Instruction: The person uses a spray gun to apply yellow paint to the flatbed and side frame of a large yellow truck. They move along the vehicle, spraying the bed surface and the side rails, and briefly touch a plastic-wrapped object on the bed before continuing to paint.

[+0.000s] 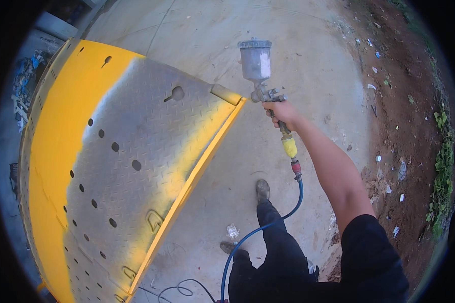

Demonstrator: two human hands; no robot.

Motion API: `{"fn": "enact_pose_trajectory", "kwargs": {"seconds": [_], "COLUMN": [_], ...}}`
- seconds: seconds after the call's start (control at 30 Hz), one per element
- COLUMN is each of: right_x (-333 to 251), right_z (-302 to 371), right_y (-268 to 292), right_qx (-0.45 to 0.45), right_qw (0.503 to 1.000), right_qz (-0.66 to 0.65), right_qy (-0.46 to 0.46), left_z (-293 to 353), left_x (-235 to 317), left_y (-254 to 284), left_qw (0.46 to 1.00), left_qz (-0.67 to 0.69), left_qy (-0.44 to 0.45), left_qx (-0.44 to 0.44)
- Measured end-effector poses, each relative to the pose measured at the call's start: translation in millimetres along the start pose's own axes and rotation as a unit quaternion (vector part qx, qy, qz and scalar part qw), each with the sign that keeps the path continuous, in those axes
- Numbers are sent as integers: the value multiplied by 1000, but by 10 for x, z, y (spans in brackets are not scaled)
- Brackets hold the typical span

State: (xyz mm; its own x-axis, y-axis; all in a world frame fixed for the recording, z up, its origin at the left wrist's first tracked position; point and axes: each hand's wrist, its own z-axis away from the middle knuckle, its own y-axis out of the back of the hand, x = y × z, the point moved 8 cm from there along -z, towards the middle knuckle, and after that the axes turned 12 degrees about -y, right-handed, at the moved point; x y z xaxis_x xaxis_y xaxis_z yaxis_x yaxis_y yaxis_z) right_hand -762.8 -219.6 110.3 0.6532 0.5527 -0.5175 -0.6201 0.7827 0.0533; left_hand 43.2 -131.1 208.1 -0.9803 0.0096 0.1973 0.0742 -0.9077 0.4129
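Observation:
My right hand (284, 113) is wrapped around the handle of a spray gun (260, 93), its nozzle pointing left at the panel's near right corner. A grey paint cup (256, 64) sits upright on top of the gun. Below the handle hang a yellow fitting (289, 147) and a red coupling (296, 166), joined to a blue air hose (260, 229). The large metal tread-plate panel (129, 129) is partly yellow, with bare grey in its middle. Its right edge rail (187, 189) is yellow. Only a sliver of my left hand (225, 301) shows beside the hose at the lower edge; its fingers are hidden.
The panel has several holes and metal loops (154, 220) along its right side. Concrete ground (308, 65) lies around my feet, with a crumpled white scrap (232, 231) on it. A thin dark cable (179, 288) curls below. Reddish soil (399, 131) with litter and plants borders the right.

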Motion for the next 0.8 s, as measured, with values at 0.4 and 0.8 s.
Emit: {"fn": "enact_pose_trajectory", "kwargs": {"seconds": [0.4,0.8], "right_x": [2299,3373], "right_z": [1166,1636], "right_y": [-1704,-2946], "right_qx": [-75,-251], "right_qw": [918,924], "right_qz": [54,-45], "right_qy": [385,283], "left_z": [71,336], "left_x": [39,-1206], "left_y": [-347,-58], "left_qw": [992,981], "left_qz": [-68,-127], "left_qy": [-78,-132], "left_qx": [-68,60]}}
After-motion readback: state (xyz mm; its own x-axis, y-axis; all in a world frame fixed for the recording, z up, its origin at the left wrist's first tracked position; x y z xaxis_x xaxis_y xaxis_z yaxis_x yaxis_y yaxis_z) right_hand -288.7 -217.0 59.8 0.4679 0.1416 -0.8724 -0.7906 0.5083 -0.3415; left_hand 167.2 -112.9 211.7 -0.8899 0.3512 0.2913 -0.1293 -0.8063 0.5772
